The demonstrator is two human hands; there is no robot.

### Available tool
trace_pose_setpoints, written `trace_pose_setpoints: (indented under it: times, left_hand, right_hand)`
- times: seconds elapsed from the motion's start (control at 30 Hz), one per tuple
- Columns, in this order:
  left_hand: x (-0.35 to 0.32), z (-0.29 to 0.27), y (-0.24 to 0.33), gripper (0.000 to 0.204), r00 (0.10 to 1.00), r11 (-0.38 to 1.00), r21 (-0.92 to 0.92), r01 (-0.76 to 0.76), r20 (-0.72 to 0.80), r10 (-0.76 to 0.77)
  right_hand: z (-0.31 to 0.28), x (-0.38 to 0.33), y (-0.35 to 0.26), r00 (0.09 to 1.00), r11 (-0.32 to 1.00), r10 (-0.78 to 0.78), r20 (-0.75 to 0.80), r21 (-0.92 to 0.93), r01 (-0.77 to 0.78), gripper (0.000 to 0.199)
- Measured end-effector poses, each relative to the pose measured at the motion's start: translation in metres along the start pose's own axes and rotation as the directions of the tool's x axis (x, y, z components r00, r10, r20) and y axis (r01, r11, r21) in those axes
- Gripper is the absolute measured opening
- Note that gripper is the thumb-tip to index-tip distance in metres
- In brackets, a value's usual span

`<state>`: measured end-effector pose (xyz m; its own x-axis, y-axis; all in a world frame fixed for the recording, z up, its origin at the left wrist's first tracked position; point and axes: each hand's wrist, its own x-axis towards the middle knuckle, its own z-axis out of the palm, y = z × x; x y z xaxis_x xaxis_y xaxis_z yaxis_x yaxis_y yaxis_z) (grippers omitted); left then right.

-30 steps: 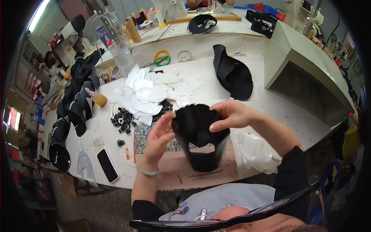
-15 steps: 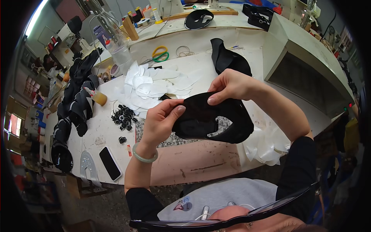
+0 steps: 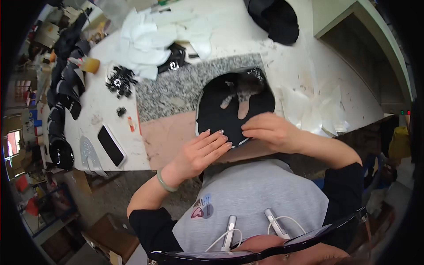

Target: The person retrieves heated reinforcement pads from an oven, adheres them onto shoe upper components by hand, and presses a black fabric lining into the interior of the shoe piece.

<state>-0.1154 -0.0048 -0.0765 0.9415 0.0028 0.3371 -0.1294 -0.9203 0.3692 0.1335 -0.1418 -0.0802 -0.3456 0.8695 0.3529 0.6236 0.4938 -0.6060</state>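
A black rounded fabric piece (image 3: pixel 216 101) with a cutout and a pale rim lies on the work surface, partly over a speckled stone slab (image 3: pixel 168 90) and partly over a pinkish board (image 3: pixel 168 132). Through its cutout the slab and board show. My left hand (image 3: pixel 198 152) rests on its near left edge, fingers stretched out flat. At the near right edge, the bunched fingers of my right hand (image 3: pixel 274 132) grip the piece; the thumb is mostly hidden.
White cut pieces (image 3: pixel 145 39) spread beyond the slab, with small black parts (image 3: pixel 120 81) to the left. A phone (image 3: pixel 111 145) lies near the front edge. Another black piece (image 3: pixel 278 22) sits at the back. Translucent sheets (image 3: pixel 313 108) lie beside a metal housing (image 3: pixel 366 48) at right.
The black piece has come down from the air onto the surface and been turned. Both hands have moved to its near edge, and the left has let go and flattened.
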Motion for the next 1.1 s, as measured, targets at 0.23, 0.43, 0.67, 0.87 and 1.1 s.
trace_pose_setpoints:
  times: [0.23, 0.43, 0.67, 0.87, 1.1]
  left_hand:
    - [-0.023, 0.02, 0.003, 0.036, 0.959, 0.951, -0.188, 0.244, 0.195, -0.207]
    - [-0.021, 0.007, 0.013, 0.041, 0.937, 0.969, -0.098, 0.229, 0.292, -0.192]
    - [-0.011, 0.005, -0.01, 0.043, 0.967, 0.903, -0.37, 0.218, 0.21, -0.147]
    - [0.056, -0.001, -0.055, 0.029, 0.828, 0.877, -0.128, 0.463, -0.291, -0.479]
    - [0.059, 0.011, -0.059, 0.021, 0.593, 0.599, -0.651, 0.467, -0.272, -0.758]
  right_hand:
    - [0.036, -0.014, -0.03, 0.943, 0.961, 0.264, 0.203, -0.143, -0.238, 0.071]
    - [0.026, -0.048, -0.036, 0.896, 0.95, 0.263, 0.359, -0.255, -0.177, 0.073]
    - [-0.027, -0.039, -0.036, 0.845, 0.835, 0.516, -0.141, -0.137, -0.533, 0.022]
    - [-0.021, -0.021, -0.017, 0.565, 0.51, 0.802, -0.193, -0.272, -0.816, 0.053]
    - [-0.016, 0.011, 0.01, 0.597, 0.68, 0.733, -0.326, 0.371, -0.633, 0.049]
